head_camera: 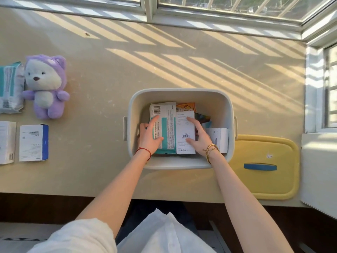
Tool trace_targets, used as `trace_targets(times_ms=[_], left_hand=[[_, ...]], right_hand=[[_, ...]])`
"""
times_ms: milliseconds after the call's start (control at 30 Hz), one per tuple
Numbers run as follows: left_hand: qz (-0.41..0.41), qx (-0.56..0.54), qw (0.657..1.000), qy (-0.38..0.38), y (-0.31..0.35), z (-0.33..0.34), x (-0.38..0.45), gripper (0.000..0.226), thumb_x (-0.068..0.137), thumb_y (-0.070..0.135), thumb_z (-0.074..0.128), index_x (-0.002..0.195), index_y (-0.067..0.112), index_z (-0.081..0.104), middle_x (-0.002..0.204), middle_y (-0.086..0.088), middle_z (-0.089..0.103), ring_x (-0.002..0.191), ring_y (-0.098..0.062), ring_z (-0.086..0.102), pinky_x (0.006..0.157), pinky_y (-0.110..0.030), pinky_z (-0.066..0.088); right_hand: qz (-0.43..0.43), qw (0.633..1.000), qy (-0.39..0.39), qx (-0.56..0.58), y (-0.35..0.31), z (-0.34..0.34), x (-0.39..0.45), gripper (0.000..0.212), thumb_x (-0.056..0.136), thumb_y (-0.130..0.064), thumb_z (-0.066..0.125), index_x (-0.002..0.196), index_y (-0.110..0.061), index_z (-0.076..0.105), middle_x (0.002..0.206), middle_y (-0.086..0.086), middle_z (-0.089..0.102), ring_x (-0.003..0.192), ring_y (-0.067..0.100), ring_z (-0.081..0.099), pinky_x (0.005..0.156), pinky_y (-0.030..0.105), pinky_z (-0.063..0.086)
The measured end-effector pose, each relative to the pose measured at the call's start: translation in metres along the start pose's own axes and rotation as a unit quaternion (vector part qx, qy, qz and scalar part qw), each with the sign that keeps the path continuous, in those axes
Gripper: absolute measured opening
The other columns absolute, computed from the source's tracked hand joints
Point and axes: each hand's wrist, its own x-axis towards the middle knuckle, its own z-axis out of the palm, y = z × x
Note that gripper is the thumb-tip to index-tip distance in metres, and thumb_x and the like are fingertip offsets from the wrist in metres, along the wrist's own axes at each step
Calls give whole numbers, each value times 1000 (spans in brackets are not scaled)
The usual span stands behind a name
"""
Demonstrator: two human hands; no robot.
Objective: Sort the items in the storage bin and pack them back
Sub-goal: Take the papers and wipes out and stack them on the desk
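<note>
- Left grip: inside the bin, fingers spread and laid flat on the white-and-teal soft plastic pack; thumb alongside the pack's near edge. Nothing is clenched; the hand presses rather than grasps.
- Right grip: also inside the bin, index finger extended over the tall white cardboard box with a barcode, thumb at its lower part. It appears to steady or seat the box; a firm pinch cannot be confirmed.
- Pack and box lie side by side, touching, on the bin floor. Beside the right wrist stands a second small white box; orange and dark sachets sit behind, partly hidden.
- Container: the pale grey rounded plastic storage bin rests on the beige counter; its yellow lid with a blue handle lies just right of it.
- Still outside, well apart to the left: purple plush bear, another teal pack, two white boxes.
- Risk: the soft pack may buckle under pressure and ride over the box, wasting floor space.
- Risk: the bulky bear may prevent lid closure if flat items are stacked unevenly.
</note>
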Motion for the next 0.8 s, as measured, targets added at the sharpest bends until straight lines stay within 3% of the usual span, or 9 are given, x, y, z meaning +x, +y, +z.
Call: trace_targets(times_ms=[133, 333, 433, 533, 667, 800], left_hand=[[-12, -61, 998, -31, 7, -4, -1, 87, 82, -1, 68, 142, 49, 31, 121, -6, 38, 103, -17, 50, 87, -29, 49], [1, -152, 983, -107, 19, -20, -5, 85, 84, -4, 66, 147, 39, 28, 132, 2, 47, 111, -10, 52, 68, -23, 57], [-8, -187, 975, -117, 26, -31, -13, 83, 84, -6, 65, 145, 38, 30, 134, -2, 47, 115, -15, 54, 70, -27, 59], [2, -193, 975, -112, 32, -46, -29, 82, 84, -6, 64, 143, 40, 30, 132, 3, 45, 116, -15, 53, 70, -26, 58], [36, -220, 970, -95, 40, -73, -58, 80, 86, -6, 62, 145, 39, 31, 129, 8, 44, 111, -5, 54, 70, -22, 58], [57, -251, 963, -80, 42, -103, -95, 80, 86, -6, 61, 142, 44, 33, 130, 3, 45, 114, -13, 55, 73, -30, 60]], right_hand=[[-5, 1000, 4, 16, -2, -4, -4, 78, 88, 2, 60, 137, -50, 30, 139, -3, 41, 118, 17, 54, 81, 36, 60], [-25, 998, 40, 45, -6, -17, -18, 77, 88, -1, 60, 136, -54, 32, 137, -11, 43, 116, 17, 54, 85, 42, 58], [-43, 995, 62, 61, -11, -22, -30, 76, 88, -4, 61, 137, -54, 32, 138, -9, 46, 112, 21, 56, 88, 46, 56], [-64, 992, 74, 85, -19, -26, -45, 73, 89, -4, 60, 138, -50, 33, 137, -1, 49, 109, 17, 59, 87, 40, 56], [-86, 986, 78, 121, -36, -31, -71, 70, 90, 2, 58, 143, -36, 34, 124, -2, 55, 91, 0, 62, 69, 20, 54], [-115, 982, 68, 136, -57, -31, -100, 69, 92, 1, 58, 144, -37, 33, 131, 0, 53, 100, 10, 62, 72, 22, 56]])
